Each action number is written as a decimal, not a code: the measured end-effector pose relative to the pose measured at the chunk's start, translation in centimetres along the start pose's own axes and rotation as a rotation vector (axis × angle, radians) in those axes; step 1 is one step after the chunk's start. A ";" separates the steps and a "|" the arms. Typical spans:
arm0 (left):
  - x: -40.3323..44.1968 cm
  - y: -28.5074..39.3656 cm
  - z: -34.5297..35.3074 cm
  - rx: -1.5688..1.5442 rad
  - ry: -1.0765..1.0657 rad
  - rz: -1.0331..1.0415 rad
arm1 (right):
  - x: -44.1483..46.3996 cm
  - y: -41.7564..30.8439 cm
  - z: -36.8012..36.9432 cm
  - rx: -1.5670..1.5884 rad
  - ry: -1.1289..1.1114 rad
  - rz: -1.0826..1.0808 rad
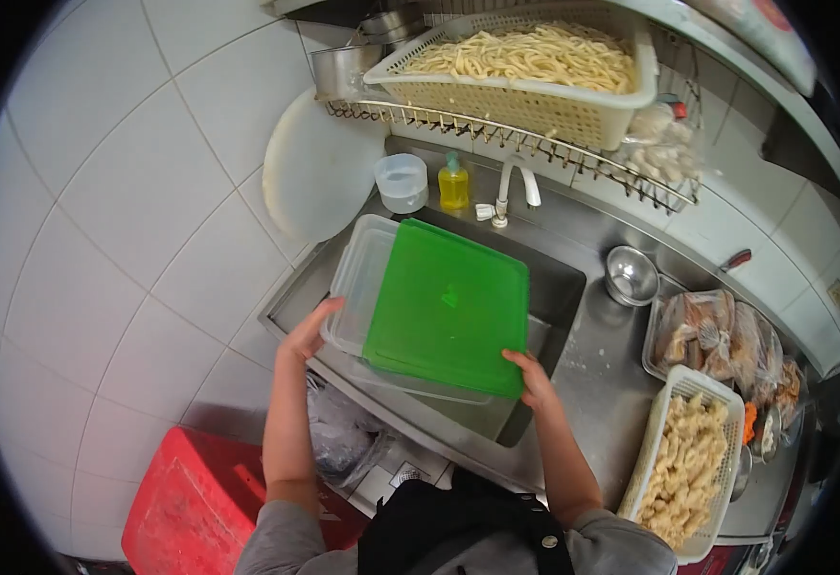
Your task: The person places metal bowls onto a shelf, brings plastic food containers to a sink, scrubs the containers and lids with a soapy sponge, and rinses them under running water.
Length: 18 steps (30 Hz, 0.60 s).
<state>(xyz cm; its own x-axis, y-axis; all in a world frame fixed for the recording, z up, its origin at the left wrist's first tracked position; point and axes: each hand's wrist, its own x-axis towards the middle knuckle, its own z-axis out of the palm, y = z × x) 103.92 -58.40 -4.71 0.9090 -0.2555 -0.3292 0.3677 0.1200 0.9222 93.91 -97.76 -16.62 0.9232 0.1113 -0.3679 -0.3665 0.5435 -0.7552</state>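
A flat green lid [450, 305] lies over the sink, overlapping a clear plastic container [355, 278] that shows at its left and along its lower edge. My left hand [312, 329] grips the container's left side, with the thumb on top. At the lid's lower right corner, my right hand [532, 380] is closed on the green edge, thumb above and the other fingers mostly hidden below. Beneath both pieces is the steel sink [556, 316], partly covered. Whether the lid rests on the container or is held just over it, I cannot tell.
Behind the sink stand a white faucet [502, 192], a yellow soap bottle [453, 184] and a clear tub [402, 182]. A noodle basket [516, 110] sits on the wire rack above. To the right are a metal bowl [632, 276], bagged food [698, 331] and another basket [645, 460].
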 end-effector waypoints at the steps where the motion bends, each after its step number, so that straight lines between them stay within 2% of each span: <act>1: 1.8 0.8 -0.7 0.062 0.001 -0.019 | 3.0 1.0 -0.3 0.001 0.001 0.008; 3: 6.2 0.4 -3.8 0.154 0.041 -0.117 | 8.7 4.3 -1.4 0.049 -0.018 0.198; 4: 8.0 0.1 -4.6 0.139 0.047 -0.124 | 10.6 6.1 -1.6 0.038 -0.015 0.211; 6: 11.6 -0.4 -6.1 0.353 -0.045 -0.171 | 14.0 9.5 -1.6 0.160 0.067 0.292; 10: 18.4 -4.4 -8.3 0.433 -0.018 -0.308 | 17.7 15.0 -1.7 0.293 0.169 0.393; 13: 23.7 -8.0 -9.5 0.487 -0.114 -0.382 | 20.5 19.1 -4.2 0.397 0.156 0.412; 15: 26.0 -10.2 -9.7 0.398 -0.278 -0.471 | 21.8 21.7 -6.3 0.394 0.303 0.454; 16: 26.7 -11.7 -10.1 0.387 -0.283 -0.487 | 22.0 22.0 -7.0 0.392 0.318 0.466; 18: 27.9 -15.3 -11.0 0.256 -0.263 -0.442 | 22.9 21.6 -8.2 0.229 0.364 0.317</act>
<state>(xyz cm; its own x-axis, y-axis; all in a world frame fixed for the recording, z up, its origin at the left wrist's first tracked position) 125.82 -56.80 -30.19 0.5884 -0.4628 -0.6630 0.6124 -0.2804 0.7392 106.20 -90.28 -45.85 0.6567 0.0261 -0.7537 -0.5487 0.7021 -0.4538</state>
